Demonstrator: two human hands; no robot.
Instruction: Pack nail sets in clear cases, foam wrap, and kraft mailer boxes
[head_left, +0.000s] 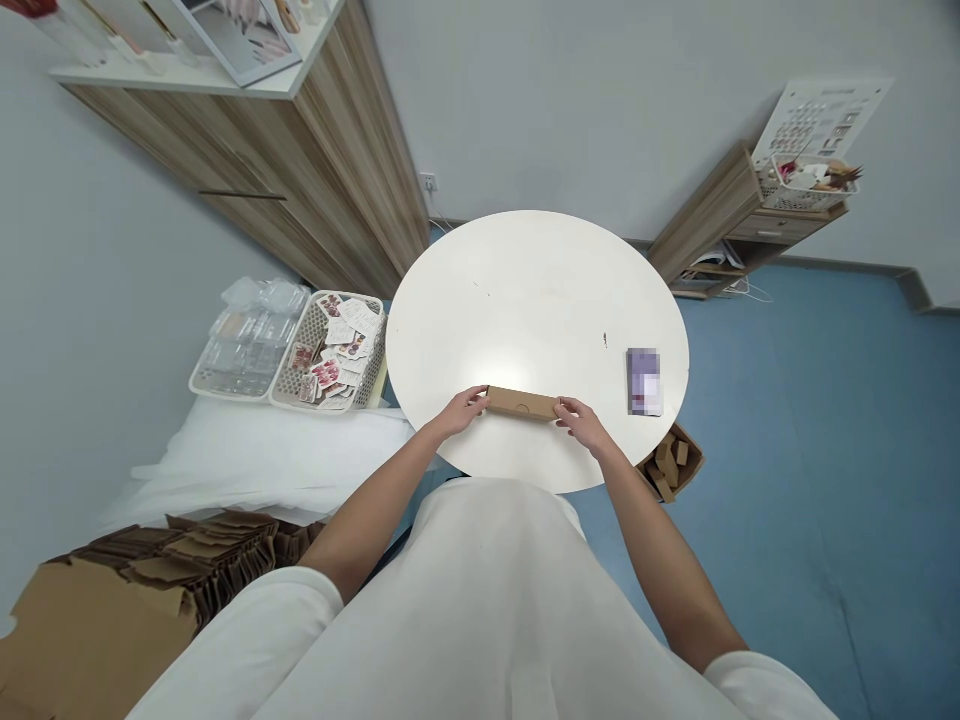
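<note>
A long, narrow brown cardboard box (523, 403) lies level in front of me at the near part of a round white table (525, 290). Its flaps look closed, and a small curved thumb notch shows on the side facing me. My left hand (465, 408) grips the box's left end, fingers at the edge. At the opposite end, my right hand (580, 420) holds the box between thumb and fingers. Whether the box's underside rests on the tabletop I cannot tell.
A purple and white item (643, 382), blurred out, lies at the table's right. Below that edge stands an open carton (694, 468) of small brown boxes. At left are a basket (276, 392) of cards, a tray of clear packages (251, 345) and stacked flat cardboard (97, 630).
</note>
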